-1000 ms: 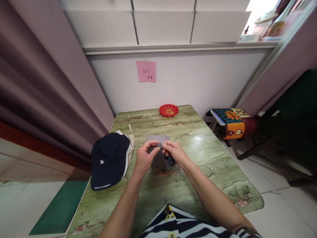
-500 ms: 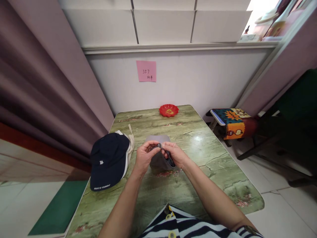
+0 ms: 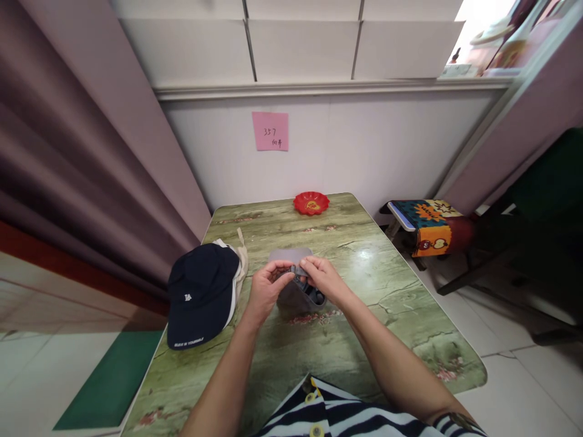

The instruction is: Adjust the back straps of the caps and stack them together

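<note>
Mid-table, just under the two hands, sits a grey fabric baseball cap (image 3: 295, 298), brim showing beyond the hands, crown nearer the wearer, dark opening partly visible on the right. A narrow grey strap (image 3: 301, 271) crosses the gap between the fingertips; what looks like a small buckle is on it, too small to be sure. Left hand (image 3: 266, 288): thumb and fingers pinching the strap's left part. Right hand (image 3: 325, 280): thumb and fingers pinching it on the right; its lower fingers are partly hidden. Handling, judged by look: cap light, crown soft and likely to fold or sag, brim stiffer, cloth not slippery, nothing fragile except maybe the fastening. Best hold is a fingertip pinch on the strap either side of the fastening; for the whole cap, the brim or crown edge. Left of the hands, apart from them, a navy-blue cloth cap with white lettering (image 3: 203, 291) lies over paler white-and-beige cloth caps (image 3: 238, 280), count unclear. Farther back, a red scalloped dish with a gold print (image 3: 298, 206) rests near the far edge of the green wood-patterned table (image 3: 392, 291). Pink square paper note (image 3: 270, 131) on the white wall behind, handwriting on it.
</note>
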Demonstrator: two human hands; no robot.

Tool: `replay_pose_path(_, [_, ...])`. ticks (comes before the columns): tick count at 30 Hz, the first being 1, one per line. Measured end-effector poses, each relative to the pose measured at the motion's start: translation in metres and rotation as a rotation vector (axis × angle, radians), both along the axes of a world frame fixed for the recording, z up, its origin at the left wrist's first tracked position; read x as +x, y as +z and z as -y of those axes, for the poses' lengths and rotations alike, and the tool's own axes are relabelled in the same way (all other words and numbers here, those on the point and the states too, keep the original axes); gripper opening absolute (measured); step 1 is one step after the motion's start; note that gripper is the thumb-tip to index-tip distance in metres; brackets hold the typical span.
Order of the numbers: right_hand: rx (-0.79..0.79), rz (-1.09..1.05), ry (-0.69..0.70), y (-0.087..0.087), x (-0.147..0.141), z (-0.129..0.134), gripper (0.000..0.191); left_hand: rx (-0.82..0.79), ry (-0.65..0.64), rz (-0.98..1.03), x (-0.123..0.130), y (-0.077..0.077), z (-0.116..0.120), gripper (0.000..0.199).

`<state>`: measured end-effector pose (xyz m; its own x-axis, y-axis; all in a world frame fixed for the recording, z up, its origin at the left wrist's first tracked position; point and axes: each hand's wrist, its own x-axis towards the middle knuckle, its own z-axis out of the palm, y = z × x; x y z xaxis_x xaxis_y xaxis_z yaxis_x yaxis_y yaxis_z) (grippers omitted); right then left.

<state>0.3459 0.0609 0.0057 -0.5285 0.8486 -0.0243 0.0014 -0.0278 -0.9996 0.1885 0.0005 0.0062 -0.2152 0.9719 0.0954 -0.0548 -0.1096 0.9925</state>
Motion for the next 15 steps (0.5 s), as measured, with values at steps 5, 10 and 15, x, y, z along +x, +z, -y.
replay_pose_path(5, [-0.072, -0.021, -0.046, -0.0041, -0.0034, 0.0023, 0.016, -0.004, 0.014, -0.028, -0.001, -0.0012, 0.0012, 0.029])
replay_pose_path(10, [-0.156, -0.122, -0.005, -0.0054, -0.0058, 0.0036, 0.016, 0.0, 0.009, -0.012, 0.0009, 0.0009, 0.0019, 0.029])
replay_pose_path(15, [-0.103, -0.066, 0.008, -0.0014, -0.005, 0.0055, 0.021, -0.003, -0.038, -0.001, 0.0035, 0.0015, 0.0023, 0.026])
